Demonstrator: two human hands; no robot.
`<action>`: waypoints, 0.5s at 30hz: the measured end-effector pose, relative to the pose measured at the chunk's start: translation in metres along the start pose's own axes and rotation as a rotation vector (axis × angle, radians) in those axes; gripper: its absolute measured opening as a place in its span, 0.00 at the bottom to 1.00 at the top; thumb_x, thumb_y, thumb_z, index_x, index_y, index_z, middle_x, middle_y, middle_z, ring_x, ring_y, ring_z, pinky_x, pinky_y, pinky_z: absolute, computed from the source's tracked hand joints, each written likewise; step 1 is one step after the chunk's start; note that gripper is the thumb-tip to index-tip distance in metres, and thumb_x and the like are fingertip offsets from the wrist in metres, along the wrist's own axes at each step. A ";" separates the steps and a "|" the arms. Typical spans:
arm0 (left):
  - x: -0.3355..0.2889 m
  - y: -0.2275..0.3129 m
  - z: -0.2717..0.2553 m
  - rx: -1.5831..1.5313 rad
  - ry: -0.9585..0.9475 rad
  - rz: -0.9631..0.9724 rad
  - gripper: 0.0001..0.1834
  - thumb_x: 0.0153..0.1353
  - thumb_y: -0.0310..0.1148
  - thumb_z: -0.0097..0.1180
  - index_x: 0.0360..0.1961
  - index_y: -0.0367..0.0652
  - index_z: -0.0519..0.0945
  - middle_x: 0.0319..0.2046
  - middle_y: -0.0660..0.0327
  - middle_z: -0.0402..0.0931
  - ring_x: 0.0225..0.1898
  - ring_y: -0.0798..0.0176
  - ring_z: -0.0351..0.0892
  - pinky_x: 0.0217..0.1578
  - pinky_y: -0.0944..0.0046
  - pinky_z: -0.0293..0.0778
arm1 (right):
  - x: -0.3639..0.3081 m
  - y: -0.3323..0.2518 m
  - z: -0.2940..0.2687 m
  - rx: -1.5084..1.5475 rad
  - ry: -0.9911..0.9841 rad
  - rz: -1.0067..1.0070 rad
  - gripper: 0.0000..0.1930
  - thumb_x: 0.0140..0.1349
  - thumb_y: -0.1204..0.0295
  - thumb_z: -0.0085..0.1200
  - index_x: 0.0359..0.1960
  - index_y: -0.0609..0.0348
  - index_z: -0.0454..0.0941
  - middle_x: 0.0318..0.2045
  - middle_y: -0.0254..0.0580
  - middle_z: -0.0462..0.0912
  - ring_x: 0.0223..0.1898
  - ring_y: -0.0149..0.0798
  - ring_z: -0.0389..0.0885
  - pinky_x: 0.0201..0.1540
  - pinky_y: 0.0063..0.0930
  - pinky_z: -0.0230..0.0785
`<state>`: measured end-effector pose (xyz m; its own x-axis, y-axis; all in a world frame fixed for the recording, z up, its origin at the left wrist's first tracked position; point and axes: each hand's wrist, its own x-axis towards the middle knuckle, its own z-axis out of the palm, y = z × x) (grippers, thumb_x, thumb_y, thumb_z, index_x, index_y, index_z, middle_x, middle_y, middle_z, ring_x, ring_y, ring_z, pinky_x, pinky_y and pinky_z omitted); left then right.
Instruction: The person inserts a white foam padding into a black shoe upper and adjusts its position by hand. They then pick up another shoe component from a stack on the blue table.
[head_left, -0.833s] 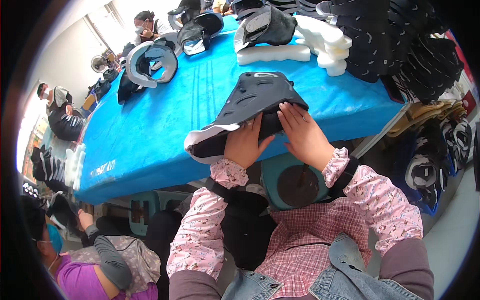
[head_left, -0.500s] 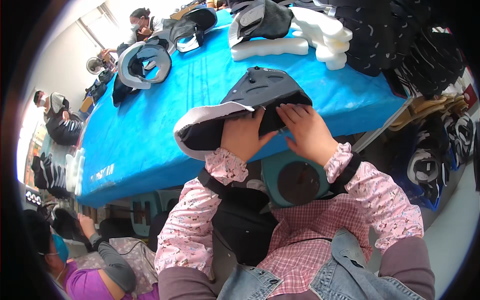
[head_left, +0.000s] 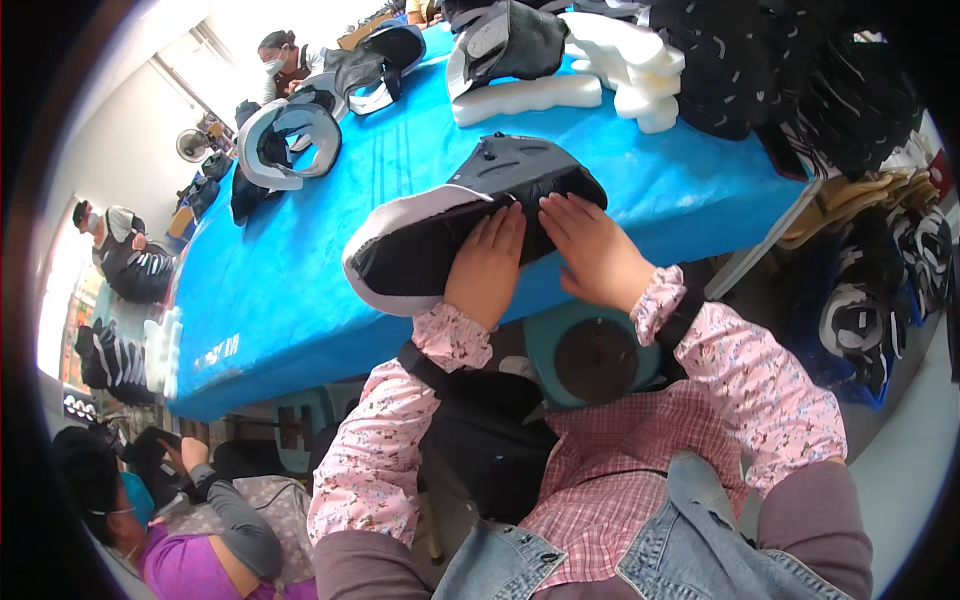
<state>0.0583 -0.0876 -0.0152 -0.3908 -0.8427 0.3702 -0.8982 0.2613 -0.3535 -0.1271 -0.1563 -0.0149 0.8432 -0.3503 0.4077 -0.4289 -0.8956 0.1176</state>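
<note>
A black moulded, shoe-like piece (head_left: 522,162) with a pale padded rim (head_left: 372,222) lies at the near edge of the blue-covered table, black lining (head_left: 412,252) towards me. My left hand (head_left: 487,265) lies flat on that lining near the middle, fingers stretched out. Just to its right, my right hand (head_left: 595,248) rests with straight fingers on the lining's right part, thumb apart. Neither hand is wrapped round the piece. What lies under the palms is hidden.
Similar pieces (head_left: 290,145) with pale rims stand at the far left of the table (head_left: 400,150). White foam blocks (head_left: 530,100) and a heap of black pieces (head_left: 800,90) fill the far right. A green stool (head_left: 560,350) is below the edge. A co-worker (head_left: 200,530) sits at lower left.
My left hand has come out from inside the piece and now lies flat on its black lining. My right hand has shifted slightly left, and the lining shows more broadly.
</note>
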 end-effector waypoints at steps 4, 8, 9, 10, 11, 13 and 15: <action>0.007 -0.002 -0.003 0.081 0.024 -0.024 0.25 0.53 0.32 0.53 0.53 0.33 0.72 0.56 0.51 0.70 0.56 0.56 0.70 0.57 0.59 0.65 | 0.004 -0.005 0.005 -0.011 -0.015 0.037 0.38 0.45 0.64 0.57 0.58 0.75 0.62 0.62 0.60 0.61 0.65 0.51 0.58 0.68 0.41 0.47; 0.011 -0.007 -0.019 0.034 0.067 0.057 0.16 0.53 0.29 0.50 0.43 0.37 0.76 0.44 0.54 0.78 0.45 0.56 0.78 0.47 0.60 0.72 | 0.000 -0.003 0.009 0.012 0.184 -0.031 0.36 0.44 0.63 0.58 0.55 0.75 0.65 0.57 0.57 0.69 0.61 0.51 0.64 0.66 0.41 0.50; 0.017 -0.003 -0.031 0.061 0.088 0.054 0.16 0.53 0.29 0.50 0.43 0.37 0.76 0.44 0.54 0.78 0.45 0.56 0.78 0.47 0.60 0.72 | -0.001 -0.001 0.011 0.060 0.198 -0.006 0.35 0.44 0.63 0.59 0.54 0.72 0.67 0.55 0.55 0.71 0.60 0.50 0.65 0.65 0.41 0.52; 0.017 0.008 -0.044 0.049 -0.038 0.052 0.11 0.53 0.29 0.50 0.38 0.40 0.76 0.37 0.57 0.78 0.40 0.58 0.79 0.41 0.61 0.73 | -0.001 -0.007 0.004 0.118 0.200 0.021 0.33 0.45 0.62 0.60 0.52 0.70 0.69 0.53 0.53 0.73 0.59 0.49 0.67 0.64 0.40 0.54; 0.015 0.016 -0.058 0.036 -0.165 0.048 0.07 0.53 0.29 0.50 0.34 0.42 0.77 0.30 0.60 0.79 0.35 0.59 0.80 0.36 0.61 0.74 | -0.003 -0.011 -0.004 0.111 0.305 0.025 0.25 0.46 0.63 0.61 0.45 0.64 0.76 0.43 0.46 0.78 0.50 0.45 0.74 0.56 0.38 0.63; -0.005 0.027 -0.086 0.018 -0.124 0.012 0.05 0.53 0.28 0.50 0.31 0.44 0.76 0.27 0.61 0.77 0.33 0.59 0.80 0.34 0.61 0.73 | -0.005 -0.027 -0.035 0.194 0.332 -0.029 0.21 0.46 0.64 0.60 0.41 0.62 0.77 0.38 0.43 0.80 0.45 0.44 0.77 0.52 0.37 0.65; -0.020 0.037 -0.109 -0.016 -0.058 -0.011 0.02 0.51 0.27 0.51 0.27 0.45 0.76 0.23 0.62 0.77 0.29 0.59 0.81 0.31 0.63 0.74 | -0.009 -0.035 -0.048 0.197 0.452 -0.157 0.10 0.49 0.68 0.58 0.32 0.57 0.78 0.28 0.37 0.80 0.34 0.40 0.80 0.41 0.33 0.69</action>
<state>0.0113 -0.0096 0.0576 -0.3692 -0.8713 0.3235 -0.9057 0.2592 -0.3355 -0.1352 -0.1091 0.0213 0.6500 -0.0934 0.7542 -0.2030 -0.9777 0.0539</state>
